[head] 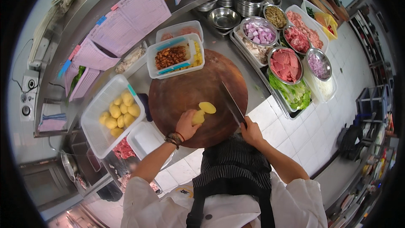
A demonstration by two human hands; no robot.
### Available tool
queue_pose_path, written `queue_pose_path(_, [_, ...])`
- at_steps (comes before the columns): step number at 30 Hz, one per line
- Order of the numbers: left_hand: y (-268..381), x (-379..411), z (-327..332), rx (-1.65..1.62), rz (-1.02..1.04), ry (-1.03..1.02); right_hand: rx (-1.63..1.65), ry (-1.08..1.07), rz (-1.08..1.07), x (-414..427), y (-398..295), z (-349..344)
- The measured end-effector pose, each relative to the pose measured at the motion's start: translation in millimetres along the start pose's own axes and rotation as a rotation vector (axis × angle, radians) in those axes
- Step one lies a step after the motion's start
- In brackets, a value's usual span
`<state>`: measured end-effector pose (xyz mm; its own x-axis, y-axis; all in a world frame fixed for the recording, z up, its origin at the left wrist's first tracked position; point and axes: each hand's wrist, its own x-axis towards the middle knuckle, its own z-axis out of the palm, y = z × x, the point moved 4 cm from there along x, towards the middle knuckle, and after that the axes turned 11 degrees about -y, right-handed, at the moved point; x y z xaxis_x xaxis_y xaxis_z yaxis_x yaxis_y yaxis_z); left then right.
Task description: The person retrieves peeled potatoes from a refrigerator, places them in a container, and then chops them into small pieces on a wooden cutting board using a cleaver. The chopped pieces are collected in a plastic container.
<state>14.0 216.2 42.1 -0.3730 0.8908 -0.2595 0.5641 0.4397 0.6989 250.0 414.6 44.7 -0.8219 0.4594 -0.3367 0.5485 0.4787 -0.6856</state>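
Note:
A round wooden chopping board (177,93) lies before me. At its front half my left hand (186,125) grips a peeled, cut potato (198,118) from the left side. One oval potato slice (207,107) rests on the wood just beyond it, touching or nearly touching the cut piece. My right hand (252,132) is closed around the handle of a kitchen knife (232,104), at the board's right side. Its blade points away from me and slightly left, apart from the potato. Whole peeled potatoes (121,110) fill part of a white plastic basket (95,134) left of the board.
Plastic containers (152,72) of diced food overlap the board's far edge. On the right, metal bowls hold red onion (260,33) and sliced meat (285,65), above lettuce (289,90). A white tray (148,139) stands near my left forearm. Pink paper sheets (126,22) hang from the shelf.

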Motion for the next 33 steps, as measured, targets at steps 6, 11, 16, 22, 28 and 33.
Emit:
queue_pose_path(6, [-75,-46,54,-0.726,-0.407,0.314,0.011,-0.192,-0.137,-16,-41,12])
queue_pose_path(11, [-84,-67,61,-0.306,-0.518,0.412,-0.101,-0.326,-0.162,-5,-67,40])
queue_pose_path(16, [-30,-54,67,-0.929,-0.372,0.309,-0.211,-0.351,-0.165,1,-66,58])
queue_pose_path(22, [9,-53,48,-0.192,-0.39,0.478,-0.248,-0.363,-0.198,4,-67,54])
queue_pose_path(28, [-16,-33,51,-0.125,-0.299,0.496,-0.24,-0.361,-0.214,4,-70,55])
queue_pose_path(33, [-16,-39,41,-0.156,-0.255,0.488,-0.266,-0.372,-0.197,4,-71,55])
